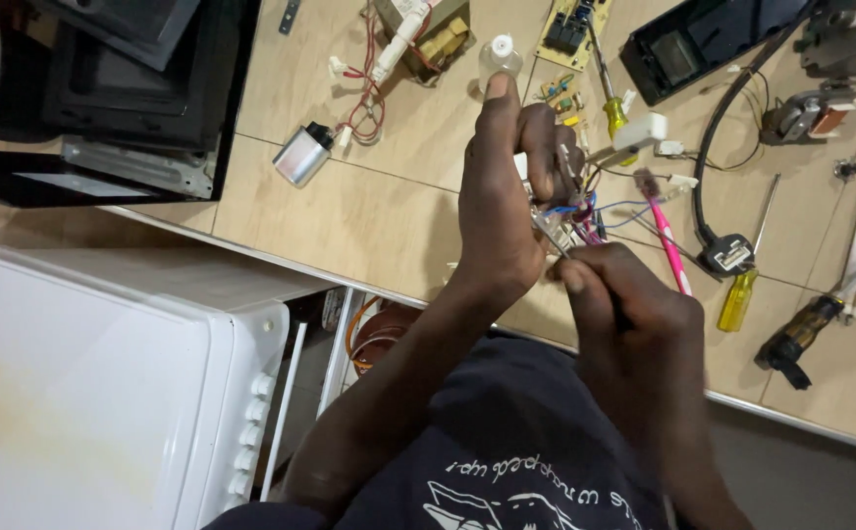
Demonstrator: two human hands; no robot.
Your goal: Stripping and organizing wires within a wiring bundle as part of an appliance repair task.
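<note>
Left hand grips tangled coloured wires (red, blue, white).

Wire bundle: thin blue, red, purple and white leads, tangled, held above the tan table between both hands; small white connectors at several ends, one white plug sticking out to the upper right.

Probe: slim metal tip, tilted, pinched in the right hand, touching the bundle.

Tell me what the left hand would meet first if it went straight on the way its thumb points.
Probably the small clear plastic knob just beyond the left hand; height above the table is unclear.
</note>
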